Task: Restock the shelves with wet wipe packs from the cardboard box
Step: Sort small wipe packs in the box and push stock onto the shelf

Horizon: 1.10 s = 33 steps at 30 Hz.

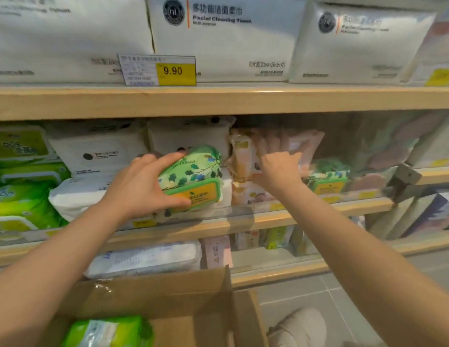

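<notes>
Wooden shelving [218,100] fills my view, tier above tier, with grey floor tiles at lower right. On the top tier I see large white facial towel packs [223,38]; a yellow price tag [176,70] reading 9.90 stands at the shelf edge, and its small print is too blurred to read. On the middle shelf [306,211], behind a clear front rail, my left hand [140,186] grips a green wet wipe pack [193,176] with a leaf print and an orange-and-green lid; the thumb lies along its lower edge and the fingers curl over its top. The pack rests tilted on white packs [98,156] stacked beneath and behind it. My right hand [281,169] reaches among upright pink and orange sachets [293,146]; its fingertips are lost among them and smeared by motion, so I cannot tell whether they pinch anything. A second leaf-print pack [328,179] lies just right of that hand, partly hidden by the wrist. Green-lidded packs [20,171] at far left are cut off by the frame edge. On the lower shelf I make out a white pack [148,259] and smaller items, too dim to identify. At the bottom, the open cardboard box [168,296] holds one green pack [108,331], cut off by the frame. A pale shape [301,326] beside the box, perhaps a knee, is unclear.
</notes>
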Tool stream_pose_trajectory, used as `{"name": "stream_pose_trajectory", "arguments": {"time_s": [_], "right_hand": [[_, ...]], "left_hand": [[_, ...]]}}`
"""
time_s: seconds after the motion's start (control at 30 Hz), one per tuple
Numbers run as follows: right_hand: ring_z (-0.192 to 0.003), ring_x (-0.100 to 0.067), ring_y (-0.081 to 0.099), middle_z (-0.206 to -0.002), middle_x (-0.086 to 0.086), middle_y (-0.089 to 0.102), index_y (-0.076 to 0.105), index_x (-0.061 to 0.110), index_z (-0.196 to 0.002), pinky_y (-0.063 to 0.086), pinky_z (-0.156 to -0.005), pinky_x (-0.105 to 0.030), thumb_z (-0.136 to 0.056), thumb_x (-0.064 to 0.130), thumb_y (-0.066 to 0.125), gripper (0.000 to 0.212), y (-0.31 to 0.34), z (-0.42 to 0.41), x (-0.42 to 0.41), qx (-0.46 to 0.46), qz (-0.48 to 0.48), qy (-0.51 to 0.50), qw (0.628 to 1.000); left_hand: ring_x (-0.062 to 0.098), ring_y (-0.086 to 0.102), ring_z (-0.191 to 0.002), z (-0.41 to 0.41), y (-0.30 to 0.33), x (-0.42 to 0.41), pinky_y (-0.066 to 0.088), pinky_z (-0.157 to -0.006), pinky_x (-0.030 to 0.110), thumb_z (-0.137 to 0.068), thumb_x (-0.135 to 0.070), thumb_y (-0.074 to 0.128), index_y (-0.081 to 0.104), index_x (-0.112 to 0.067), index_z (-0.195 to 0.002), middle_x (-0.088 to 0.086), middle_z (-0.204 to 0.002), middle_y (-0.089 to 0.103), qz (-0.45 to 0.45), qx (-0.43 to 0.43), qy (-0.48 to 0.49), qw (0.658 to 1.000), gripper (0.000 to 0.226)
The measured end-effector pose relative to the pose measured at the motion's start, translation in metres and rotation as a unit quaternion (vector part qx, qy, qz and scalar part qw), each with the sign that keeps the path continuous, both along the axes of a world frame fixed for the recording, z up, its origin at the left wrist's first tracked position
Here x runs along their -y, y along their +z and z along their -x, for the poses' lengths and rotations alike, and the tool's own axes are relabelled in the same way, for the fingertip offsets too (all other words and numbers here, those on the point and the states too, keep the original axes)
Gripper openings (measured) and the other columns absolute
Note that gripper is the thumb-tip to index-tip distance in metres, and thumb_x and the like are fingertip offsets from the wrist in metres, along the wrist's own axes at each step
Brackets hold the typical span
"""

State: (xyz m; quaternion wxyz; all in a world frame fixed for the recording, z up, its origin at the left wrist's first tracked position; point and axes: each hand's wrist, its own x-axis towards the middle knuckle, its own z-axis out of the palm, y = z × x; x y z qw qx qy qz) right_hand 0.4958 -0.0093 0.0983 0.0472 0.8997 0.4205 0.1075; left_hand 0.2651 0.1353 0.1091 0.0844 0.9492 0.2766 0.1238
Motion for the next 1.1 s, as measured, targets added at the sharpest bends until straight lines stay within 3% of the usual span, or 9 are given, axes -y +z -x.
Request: {"name": "stream_pose_trajectory", "arguments": {"time_s": [0.13, 0.23, 0.33, 0.4, 0.5, 0.8, 0.9, 0.97, 1.1], "right_hand": [[-0.083, -0.031, 0.060, -0.072, -0.003, 0.057, 0.059, 0.018, -0.099, 0.038, -0.089, -0.047, -0.088, 0.017, 0.058, 0.011, -0.016, -0.011, -0.005, 0.040, -0.055, -0.022, 0.997], [-0.087, -0.033, 0.060, -0.081, -0.006, 0.058, 0.049, 0.018, -0.130, 0.040, -0.081, -0.043, -0.085, 0.006, 0.055, 0.047, -0.025, -0.022, -0.007, 0.056, -0.083, -0.005, 0.995], [-0.111, -0.042, 0.055, -0.115, -0.022, 0.058, 0.044, 0.011, -0.137, 0.035, -0.093, -0.068, -0.068, 0.004, 0.073, 0.075, -0.027, -0.028, -0.015, 0.133, -0.177, 0.051, 0.974], [-0.123, -0.039, 0.047, -0.132, -0.017, 0.051, 0.048, 0.017, -0.135, 0.027, -0.097, -0.071, -0.065, 0.013, 0.079, 0.076, -0.026, -0.034, -0.023, 0.164, -0.172, 0.028, 0.971], [-0.137, -0.034, 0.027, -0.146, -0.009, 0.036, 0.025, 0.030, -0.143, 0.012, -0.104, -0.071, -0.084, 0.033, 0.064, 0.071, -0.027, -0.043, -0.035, 0.090, -0.094, -0.051, 0.990], [-0.110, -0.029, 0.051, -0.112, -0.009, 0.059, 0.047, 0.026, -0.120, 0.030, -0.094, -0.069, -0.059, 0.039, 0.083, 0.073, -0.041, -0.056, -0.036, 0.122, -0.160, -0.109, 0.974], [-0.110, -0.030, 0.052, -0.111, -0.009, 0.059, 0.043, 0.026, -0.119, 0.009, -0.102, -0.071, -0.050, 0.040, 0.088, 0.083, -0.039, -0.048, -0.045, 0.114, -0.156, -0.119, 0.974], [-0.118, -0.036, 0.049, -0.123, -0.015, 0.056, 0.050, 0.021, -0.126, 0.013, -0.104, -0.072, -0.058, 0.031, 0.087, 0.078, -0.037, -0.036, -0.048, 0.092, -0.174, -0.087, 0.977], [-0.140, -0.038, 0.019, -0.150, -0.018, 0.024, 0.028, 0.016, -0.144, 0.009, -0.109, -0.065, -0.092, 0.016, 0.052, 0.057, -0.044, -0.020, -0.051, -0.059, -0.146, -0.100, 0.982]], "left_hand": [[0.013, 0.040, -0.094, 0.001, -0.001, -0.001, 0.037, -0.067, 0.031, -0.048, -0.089, 0.048, 0.015, -0.056, -0.139, -0.007, -0.094, 0.043, -0.021, -0.011, 0.001, 1.000, 0.103], [0.011, 0.037, -0.092, 0.000, -0.003, -0.002, 0.035, -0.065, 0.030, -0.045, -0.089, 0.040, 0.015, -0.057, -0.139, -0.008, -0.093, 0.042, -0.026, -0.004, 0.003, 1.000, 0.103], [0.011, 0.037, -0.090, -0.001, -0.003, -0.003, 0.035, -0.062, 0.029, -0.046, -0.089, 0.042, 0.014, -0.058, -0.139, -0.010, -0.090, 0.039, -0.033, -0.007, -0.002, 0.999, 0.101], [0.011, 0.036, -0.088, 0.001, -0.005, -0.003, 0.031, -0.058, 0.028, -0.047, -0.088, 0.042, 0.012, -0.060, -0.138, -0.011, -0.087, 0.037, -0.043, -0.010, -0.003, 0.999, 0.100], [0.009, 0.033, -0.090, 0.002, -0.006, -0.003, 0.031, -0.062, 0.028, -0.046, -0.088, 0.040, 0.013, -0.061, -0.137, -0.011, -0.090, 0.037, -0.038, -0.002, 0.002, 0.999, 0.099], [0.008, 0.033, -0.095, 0.003, -0.006, -0.001, 0.037, -0.067, 0.029, -0.047, -0.087, 0.038, 0.010, -0.060, -0.138, -0.011, -0.097, 0.038, -0.037, -0.007, 0.002, 0.999, 0.099], [0.012, 0.036, -0.099, 0.002, -0.005, -0.002, 0.037, -0.068, 0.029, -0.045, -0.086, 0.038, 0.011, -0.061, -0.138, -0.009, -0.097, 0.040, -0.027, -0.009, 0.006, 1.000, 0.100], [0.011, 0.034, -0.097, 0.001, -0.005, -0.003, 0.035, -0.068, 0.029, -0.044, -0.086, 0.038, 0.010, -0.061, -0.137, -0.009, -0.097, 0.039, -0.024, -0.009, 0.006, 1.000, 0.100], [0.009, 0.031, -0.096, -0.001, -0.005, -0.004, 0.037, -0.069, 0.029, -0.044, -0.087, 0.039, 0.010, -0.062, -0.137, -0.009, -0.098, 0.039, -0.019, -0.007, 0.008, 1.000, 0.101]]}}
